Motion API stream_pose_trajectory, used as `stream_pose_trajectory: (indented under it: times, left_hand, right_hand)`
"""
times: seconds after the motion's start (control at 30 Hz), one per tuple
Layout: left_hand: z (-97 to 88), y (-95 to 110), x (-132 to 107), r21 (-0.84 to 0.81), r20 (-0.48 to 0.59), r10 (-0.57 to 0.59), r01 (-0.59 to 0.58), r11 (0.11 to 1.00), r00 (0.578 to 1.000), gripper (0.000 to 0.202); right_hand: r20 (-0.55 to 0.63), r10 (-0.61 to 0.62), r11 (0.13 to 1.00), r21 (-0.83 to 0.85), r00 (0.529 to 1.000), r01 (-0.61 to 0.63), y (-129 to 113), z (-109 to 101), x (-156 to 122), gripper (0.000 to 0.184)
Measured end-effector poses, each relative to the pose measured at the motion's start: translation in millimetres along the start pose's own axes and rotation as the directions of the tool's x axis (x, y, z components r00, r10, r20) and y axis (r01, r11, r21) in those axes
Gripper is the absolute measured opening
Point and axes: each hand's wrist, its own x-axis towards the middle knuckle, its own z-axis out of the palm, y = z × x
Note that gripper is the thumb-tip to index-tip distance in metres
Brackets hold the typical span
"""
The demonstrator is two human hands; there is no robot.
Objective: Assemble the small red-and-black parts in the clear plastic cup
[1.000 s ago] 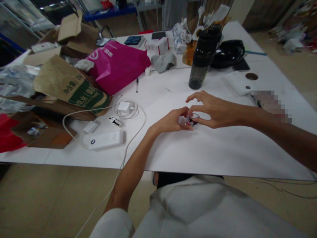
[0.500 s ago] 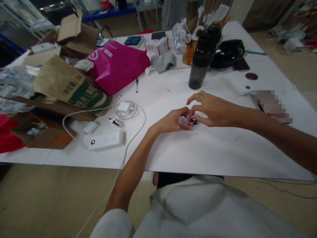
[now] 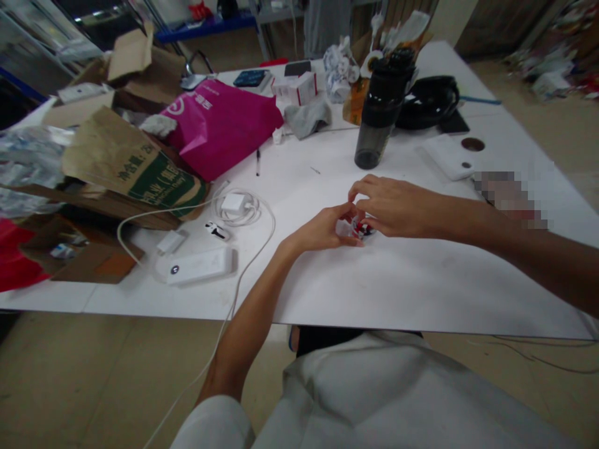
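Observation:
My left hand point(image 3: 324, 229) is closed around a small clear plastic packet point(image 3: 345, 228) with red and black bits at its right end, just over the white table point(image 3: 397, 287). Its thumb lies along the near side and its fingers along the far side. My right hand point(image 3: 397, 207) reaches in from the right with bent fingers. Its fingertips are at the packet's right end, and the index finger meets the left hand's fingertips. Whether the right fingers pinch part of the packet is too small to make out. The exact kind of contents is unclear.
A dark bottle point(image 3: 378, 118) stands beyond my hands. To the left lie a white power bank point(image 3: 201, 265), a coiled cable with a white charger point(image 3: 234, 203), cardboard boxes point(image 3: 93, 259) and a magenta bag point(image 3: 224, 125). A pixelated phone-like object point(image 3: 510, 193) sits right.
My right hand has shifted slightly left, and its raised index finger has come down to the left hand's fingertips. The left hand keeps its hold on the packet.

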Motion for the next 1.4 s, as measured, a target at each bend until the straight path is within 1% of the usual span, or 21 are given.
stream_pose_trajectory:
  times: [0.1,0.23,0.4,0.6,0.7,0.83,0.97,1.07,1.23,1.4]
  left_hand:
    - [0.3,-1.7,0.1,0.011,-0.005,0.019,-0.019,1.0,1.0,0.053]
    - [1.0,-2.5,0.2,0.018,-0.017,0.014,-0.014,1.0,1.0,0.054]
    - [2.0,-2.8,0.2,0.038,-0.023,-0.015,0.016,0.999,1.0,0.055]
    - [4.1,-5.0,0.1,0.006,-0.042,0.012,-0.011,1.0,0.999,0.055]
    - [3.1,-4.0,0.5,0.007,-0.037,-0.003,0.003,1.0,0.999,0.055]
    - [0.5,-0.2,0.5,-0.003,-0.007,-0.003,0.003,1.0,1.0,0.049]
    - [-1.6,2.0,0.0,0.002,0.003,-0.006,0.006,1.0,1.0,0.049]
    - [-2.6,1.9,0.0,0.001,0.011,-0.005,0.005,1.0,1.0,0.051]
    - [-2.7,3.1,-0.4,-0.004,0.021,-0.023,0.023,1.0,1.0,0.051]
    - [-2.4,4.1,-0.5,-0.008,0.011,-0.031,0.031,0.999,0.999,0.05]
  right_hand:
    - [-0.05,-0.04,0.999,-0.011,0.998,0.039,1.3,5.6,-0.6,0.021]
    - [-0.097,-0.092,0.995,-0.038,0.991,0.089,-2.0,4.2,-3.4,0.028]
    - [-0.104,-0.152,0.987,-0.065,0.983,0.145,-7.1,-3.2,-6.6,0.033]
    - [-0.1,-0.151,0.985,-0.1,0.983,0.141,-12.8,-5.8,-6.5,0.032]
    - [-0.115,-0.158,0.987,-0.061,0.981,0.152,-10.5,-1.2,-5.8,0.032]
    - [-0.176,-0.16,0.986,0.016,0.971,0.166,-4.0,8.9,-6.6,0.034]
    - [-0.218,-0.08,0.989,0.105,0.973,0.105,-0.4,13.2,-8.9,0.033]
    - [-0.194,-0.036,0.99,0.128,0.98,0.061,0.0,9.1,-11.4,0.035]
    - [-0.153,-0.081,0.996,0.03,0.985,0.087,-1.6,1.4,-15.5,0.038]
    - [-0.111,-0.052,0.999,0.002,0.992,0.053,-5.8,-0.4,-15.3,0.037]
